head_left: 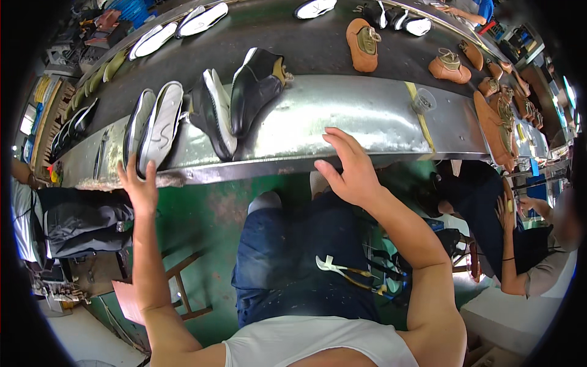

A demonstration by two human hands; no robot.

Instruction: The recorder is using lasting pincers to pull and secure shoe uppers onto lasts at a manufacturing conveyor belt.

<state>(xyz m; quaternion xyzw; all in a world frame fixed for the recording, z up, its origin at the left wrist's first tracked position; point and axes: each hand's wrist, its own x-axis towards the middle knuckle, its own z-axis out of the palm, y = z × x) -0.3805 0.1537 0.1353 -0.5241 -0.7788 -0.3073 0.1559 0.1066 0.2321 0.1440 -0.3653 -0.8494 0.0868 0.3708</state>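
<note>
My left hand (141,188) is raised at the bench's front edge, fingers apart. Its fingertips overlap the near ends of two shoes lying with their pale soles up, the closer one a white-soled shoe (161,125); whether they touch I cannot tell. To the right lies a pair of black ankle-high shoes, one black shoe (254,95) leaning beside the other black shoe (212,116), which rests on its side with its sole edge showing. My right hand (351,174) hovers by the metal edge, thumb and fingers spread with nothing between them. Lasting pincers (342,269) lie across my lap.
The metal ledge (342,110) borders a dark conveyor belt (306,43) carrying more shoes. A clear plastic cup (424,101) stands on the ledge. Brown shoes (498,125) cluster at right, near a seated co-worker (489,226). A wooden stool frame (183,284) stands left.
</note>
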